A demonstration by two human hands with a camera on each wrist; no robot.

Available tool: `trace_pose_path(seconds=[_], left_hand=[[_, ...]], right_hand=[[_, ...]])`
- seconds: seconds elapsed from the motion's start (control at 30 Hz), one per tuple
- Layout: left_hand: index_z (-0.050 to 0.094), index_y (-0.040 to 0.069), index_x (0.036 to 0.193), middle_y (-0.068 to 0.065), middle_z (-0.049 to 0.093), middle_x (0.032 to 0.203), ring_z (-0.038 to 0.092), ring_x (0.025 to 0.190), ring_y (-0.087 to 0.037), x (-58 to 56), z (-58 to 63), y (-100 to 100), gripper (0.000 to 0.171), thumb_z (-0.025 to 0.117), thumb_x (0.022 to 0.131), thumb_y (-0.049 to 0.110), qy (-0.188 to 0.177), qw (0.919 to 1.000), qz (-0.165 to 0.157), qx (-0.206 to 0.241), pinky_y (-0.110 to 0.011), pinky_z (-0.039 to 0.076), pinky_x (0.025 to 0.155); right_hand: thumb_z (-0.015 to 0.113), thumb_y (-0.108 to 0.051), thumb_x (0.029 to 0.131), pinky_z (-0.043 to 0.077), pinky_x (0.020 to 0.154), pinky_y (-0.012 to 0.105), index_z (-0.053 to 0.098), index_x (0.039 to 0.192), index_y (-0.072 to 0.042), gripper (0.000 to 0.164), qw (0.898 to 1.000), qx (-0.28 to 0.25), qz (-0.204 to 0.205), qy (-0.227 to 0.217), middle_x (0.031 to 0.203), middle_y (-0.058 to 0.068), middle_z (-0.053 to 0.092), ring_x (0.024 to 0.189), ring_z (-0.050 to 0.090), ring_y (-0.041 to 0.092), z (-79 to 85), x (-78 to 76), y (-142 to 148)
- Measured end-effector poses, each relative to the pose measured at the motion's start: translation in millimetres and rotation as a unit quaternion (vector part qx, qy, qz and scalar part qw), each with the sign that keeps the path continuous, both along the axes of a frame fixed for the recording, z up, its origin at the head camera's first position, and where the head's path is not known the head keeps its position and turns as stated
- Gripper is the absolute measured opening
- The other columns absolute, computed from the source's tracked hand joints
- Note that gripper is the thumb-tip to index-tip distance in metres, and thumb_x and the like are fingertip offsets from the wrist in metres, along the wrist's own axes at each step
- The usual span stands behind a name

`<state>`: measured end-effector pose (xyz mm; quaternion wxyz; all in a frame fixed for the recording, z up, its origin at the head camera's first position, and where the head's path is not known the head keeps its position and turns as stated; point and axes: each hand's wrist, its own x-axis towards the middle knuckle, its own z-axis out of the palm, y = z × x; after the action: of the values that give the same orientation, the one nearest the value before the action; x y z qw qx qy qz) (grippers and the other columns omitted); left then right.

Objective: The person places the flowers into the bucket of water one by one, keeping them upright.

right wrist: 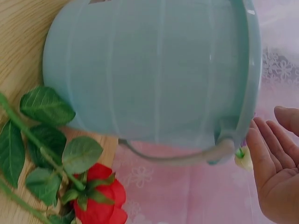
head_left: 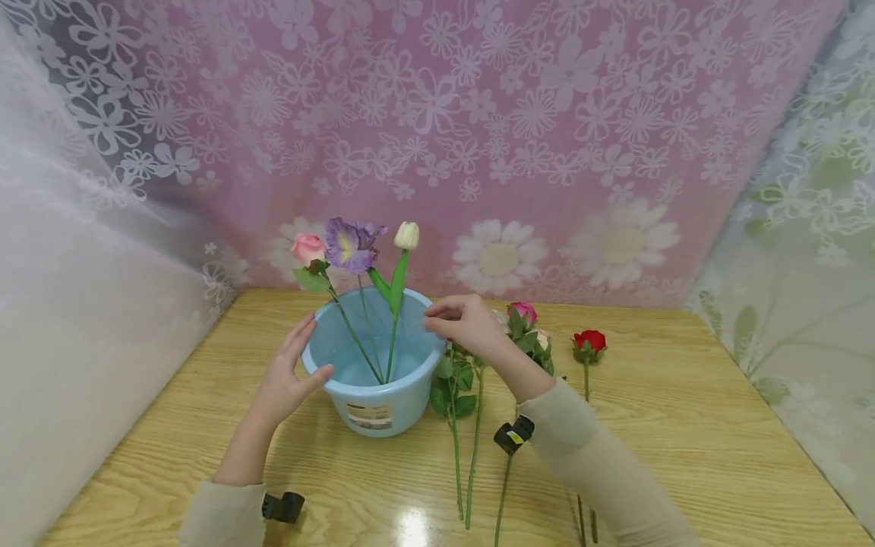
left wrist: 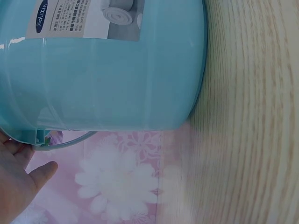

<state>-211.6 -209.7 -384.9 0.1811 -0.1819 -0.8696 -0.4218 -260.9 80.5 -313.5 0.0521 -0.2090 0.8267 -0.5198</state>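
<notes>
A light blue plastic bucket (head_left: 413, 406) stands upright on the table. Inside it lean three artificial flowers: a pink rose (head_left: 309, 249), a purple iris (head_left: 352, 245) and a white tulip (head_left: 406, 236). My left hand (head_left: 283, 380) rests against the bucket's left rim, fingers extended and thumb spread apart. At the right rim is my right hand (head_left: 472, 327), its fingers loosely bent and holding nothing. The right wrist view shows the palm of that hand (right wrist: 278, 175) beside the rim, near the bucket's handle (right wrist: 187, 156).
To the bucket's right lie more artificial flowers, among them a magenta rose (head_left: 522, 311) and a red rose (head_left: 590, 343), their stems pointing toward me. My right forearm passes over some stems. A pink floral curtain (head_left: 437, 137) hangs behind the wooden table (head_left: 683, 425).
</notes>
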Motion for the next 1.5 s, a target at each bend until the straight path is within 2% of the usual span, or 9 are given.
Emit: trace_pose_path(seconds=[0.17, 0.3, 0.4, 0.6, 0.77, 1.0, 1.17, 1.3, 1.5], left_hand=[[0.029, -0.001, 0.137, -0.008, 0.021, 0.144, 0.018, 0.128, -0.035, 1.5, 0.1, 1, 0.072, 0.063, 0.077, 0.023, -0.005, 1.0, 0.005, -0.004, -0.064, 0.016, 0.094], [0.028, -0.001, 0.137, -0.008, 0.02, 0.144, 0.018, 0.128, -0.035, 1.5, 0.3, 1, 0.073, 0.063, 0.077, 0.023, -0.005, 1.0, 0.004, -0.002, -0.064, 0.017, 0.094], [0.028, 0.0, 0.137, -0.008, 0.02, 0.144, 0.018, 0.128, -0.036, 0.1, -0.3, 0, 0.073, 0.063, 0.077, 0.022, -0.004, 1.0, 0.003, -0.001, -0.064, 0.017, 0.093], [0.028, 0.001, 0.137, -0.01, 0.021, 0.144, 0.018, 0.128, -0.036, -0.8, -0.2, -1, 0.073, 0.063, 0.077, 0.023, -0.006, 1.0, 0.003, 0.002, -0.065, 0.017, 0.093], [0.028, 0.0, 0.137, -0.01, 0.02, 0.144, 0.018, 0.128, -0.035, -0.2, 1.1, 0, 0.073, 0.062, 0.078, 0.026, -0.009, 1.0, 0.001, 0.0, -0.065, 0.017, 0.093], [0.028, -0.001, 0.137, -0.008, 0.02, 0.144, 0.018, 0.128, -0.035, -1.0, 0.5, 0, 0.074, 0.063, 0.078, 0.026, -0.002, 1.0, -0.001, 0.002, -0.064, 0.017, 0.094], [0.028, -0.001, 0.137, -0.012, 0.021, 0.143, 0.018, 0.128, -0.036, -1.9, -0.3, -1, 0.073, 0.063, 0.078, 0.025, -0.001, 1.0, -0.006, 0.006, -0.064, 0.017, 0.093], [0.028, -0.001, 0.137, -0.011, 0.021, 0.143, 0.018, 0.128, -0.036, -2.0, 0.4, -1, 0.074, 0.063, 0.078, 0.026, -0.004, 1.0, -0.004, 0.008, -0.064, 0.016, 0.093], [0.029, -0.001, 0.137, -0.011, 0.021, 0.143, 0.018, 0.128, -0.035, -1.2, 1.2, -1, 0.073, 0.064, 0.077, 0.025, -0.007, 0.9999, -0.005, 0.008, -0.064, 0.016, 0.093]], right_hand=[[0.063, -0.02, 0.082, 0.051, 0.067, 0.032, 0.065, 0.103, -0.005, 0.026, 1.0, 0.013, -0.008, 0.011, 0.091, 0.005, 0.065, 0.082, 0.061, 0.019, -2.3, 0.8, 15], [0.064, -0.02, 0.081, 0.05, 0.071, 0.034, 0.066, 0.1, -0.007, 0.024, 0.999, 0.019, -0.023, 0.019, 0.09, 0.004, 0.065, 0.083, 0.061, 0.017, -5.2, 2.0, 29], [0.065, -0.021, 0.08, 0.05, 0.07, 0.035, 0.066, 0.1, -0.007, 0.024, 0.999, 0.014, -0.035, 0.004, 0.091, 0.006, 0.065, 0.082, 0.06, 0.017, -6.4, 3.5, 38], [0.064, -0.018, 0.081, 0.05, 0.074, 0.035, 0.063, 0.105, 0.0, 0.03, 0.999, -0.002, -0.042, -0.019, 0.101, 0.013, 0.062, 0.087, 0.06, 0.022, -13.9, 4.3, 57], [0.061, -0.016, 0.084, 0.05, 0.074, 0.033, 0.059, 0.108, 0.005, 0.032, 0.998, -0.008, -0.04, -0.04, 0.097, 0.016, 0.062, 0.089, 0.059, 0.027, -21.2, 7.1, 75], [0.061, -0.018, 0.084, 0.05, 0.076, 0.031, 0.058, 0.11, 0.004, 0.034, 0.995, 0.005, -0.066, -0.068, 0.099, 0.016, 0.062, 0.091, 0.059, 0.027, -28.6, 14.0, 101], [0.061, -0.016, 0.084, 0.05, 0.076, 0.032, 0.056, 0.11, 0.007, 0.035, 0.995, -0.001, -0.082, -0.06, 0.101, 0.019, 0.06, 0.092, 0.059, 0.029, -37.3, 18.9, 122], [0.06, -0.015, 0.084, 0.05, 0.075, 0.032, 0.055, 0.11, 0.01, 0.036, 0.995, -0.009, -0.085, -0.057, 0.099, 0.02, 0.06, 0.088, 0.061, 0.025, -45.2, 21.8, 138], [0.058, -0.016, 0.085, 0.049, 0.076, 0.031, 0.051, 0.112, 0.012, 0.04, 0.992, 0.004, -0.102, -0.071, 0.098, 0.018, 0.061, 0.091, 0.059, 0.03, -55.7, 29.3, 160]])
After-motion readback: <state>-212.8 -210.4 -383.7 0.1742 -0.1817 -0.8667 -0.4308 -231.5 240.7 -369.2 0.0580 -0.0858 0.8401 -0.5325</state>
